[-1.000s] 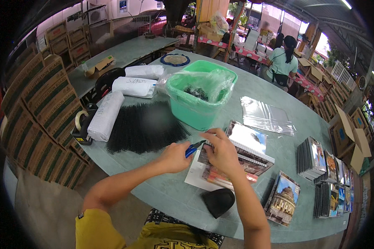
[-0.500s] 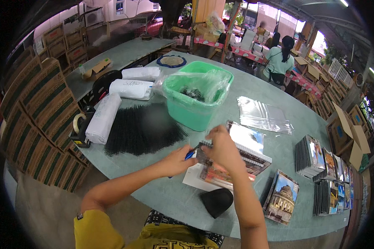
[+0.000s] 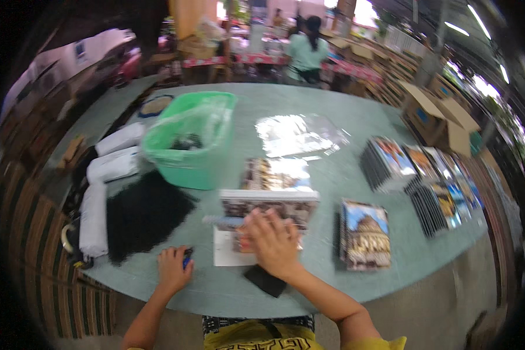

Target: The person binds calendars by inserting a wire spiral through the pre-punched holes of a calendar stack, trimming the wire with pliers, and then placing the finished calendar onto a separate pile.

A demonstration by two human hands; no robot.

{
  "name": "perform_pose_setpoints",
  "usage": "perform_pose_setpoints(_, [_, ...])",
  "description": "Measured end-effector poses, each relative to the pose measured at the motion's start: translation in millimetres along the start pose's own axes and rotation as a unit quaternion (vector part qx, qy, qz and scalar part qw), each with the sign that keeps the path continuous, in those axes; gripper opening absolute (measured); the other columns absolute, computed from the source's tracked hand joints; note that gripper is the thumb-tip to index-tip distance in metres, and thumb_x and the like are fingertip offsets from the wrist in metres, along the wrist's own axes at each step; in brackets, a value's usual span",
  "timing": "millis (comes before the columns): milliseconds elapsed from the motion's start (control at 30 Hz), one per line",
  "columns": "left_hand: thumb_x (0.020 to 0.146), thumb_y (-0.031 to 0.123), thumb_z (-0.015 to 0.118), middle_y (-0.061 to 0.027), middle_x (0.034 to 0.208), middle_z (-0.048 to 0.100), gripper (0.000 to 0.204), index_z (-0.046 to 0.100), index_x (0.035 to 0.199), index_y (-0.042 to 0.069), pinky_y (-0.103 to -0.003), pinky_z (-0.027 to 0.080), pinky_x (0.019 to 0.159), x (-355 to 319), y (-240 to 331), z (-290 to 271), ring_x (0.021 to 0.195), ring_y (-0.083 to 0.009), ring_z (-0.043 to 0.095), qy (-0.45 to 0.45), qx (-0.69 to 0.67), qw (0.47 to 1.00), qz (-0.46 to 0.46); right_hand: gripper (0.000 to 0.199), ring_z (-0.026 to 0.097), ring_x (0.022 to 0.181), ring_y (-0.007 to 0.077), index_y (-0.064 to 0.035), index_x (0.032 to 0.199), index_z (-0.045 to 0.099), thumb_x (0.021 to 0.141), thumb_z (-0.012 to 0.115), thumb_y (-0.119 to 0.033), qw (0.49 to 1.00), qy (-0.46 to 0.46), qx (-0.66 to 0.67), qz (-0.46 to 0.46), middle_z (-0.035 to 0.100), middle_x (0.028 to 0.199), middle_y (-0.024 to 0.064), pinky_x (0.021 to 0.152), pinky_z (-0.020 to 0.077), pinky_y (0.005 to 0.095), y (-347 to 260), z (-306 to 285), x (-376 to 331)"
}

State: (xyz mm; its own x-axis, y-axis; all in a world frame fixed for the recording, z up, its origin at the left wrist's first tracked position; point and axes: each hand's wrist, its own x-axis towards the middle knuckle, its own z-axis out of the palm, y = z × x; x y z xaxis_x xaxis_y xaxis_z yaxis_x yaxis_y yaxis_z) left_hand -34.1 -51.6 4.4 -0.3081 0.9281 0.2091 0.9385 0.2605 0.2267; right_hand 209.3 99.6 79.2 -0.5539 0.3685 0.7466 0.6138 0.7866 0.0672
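My right hand (image 3: 272, 242) lies spread and flat on a notebook with an orange-red cover (image 3: 242, 240), whose clear spiral edge is blurred. Beneath it, a white sheet (image 3: 224, 254) shows at the left. Just beyond the fingers stands a stack of spiral notebooks (image 3: 268, 205) with picture covers. Lower left, at the table's near part, my left hand (image 3: 172, 269) is closed around a small blue and black tool (image 3: 188, 258); its working end cannot be made out. A black wedge-shaped pad (image 3: 265, 281) sits partly under my right wrist.
Black spiral coils (image 3: 146, 216) lie left, beside white wrapped rolls (image 3: 114, 169). Behind them stands a green bin (image 3: 186, 175) lined with plastic. Clear sleeves (image 3: 297, 137) lie at the back. Notebooks with a domed building (image 3: 366, 239) and further notebook stacks (image 3: 391, 166) are right. A person (image 3: 307, 55) is beyond.
My view has turned right. My left hand has moved away from the notebook's spiral toward the near left, still holding the tool. My right hand has gone from fingering the spiral to lying flat.
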Motion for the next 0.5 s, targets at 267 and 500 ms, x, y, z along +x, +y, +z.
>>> perform_pose_setpoints(267, [0.077,0.027,0.059,-0.0155,0.098,0.047,0.044,0.051,0.115,0.005,-0.045,0.033,0.083,7.2,-1.5,25.7,0.095,-0.0328,0.043,0.097,-0.015,0.994,0.045,0.032,0.057,0.084,0.0233,-0.0019,0.100,0.062,0.070,0.061,0.010,0.958,0.164,0.075,0.224,0.060,0.092,0.0098,0.075,0.0447,0.0334,110.3,-145.7,22.3])
perform_pose_setpoints(500, [0.078,0.027,0.059,-0.0164,0.098,0.047,0.044,0.051,0.114,0.004,-0.045,0.033,0.083,4.2,-0.6,24.8,0.093,-0.0329,0.043,0.107,-0.021,0.993,0.054,0.023,0.052,0.109,0.0248,-0.0023,0.095,0.066,0.074,0.058,0.003,0.909,-0.022,0.267,0.320,0.062,0.104,0.0088,0.093,0.0378,0.0341,237.9,-186.9,-90.0])
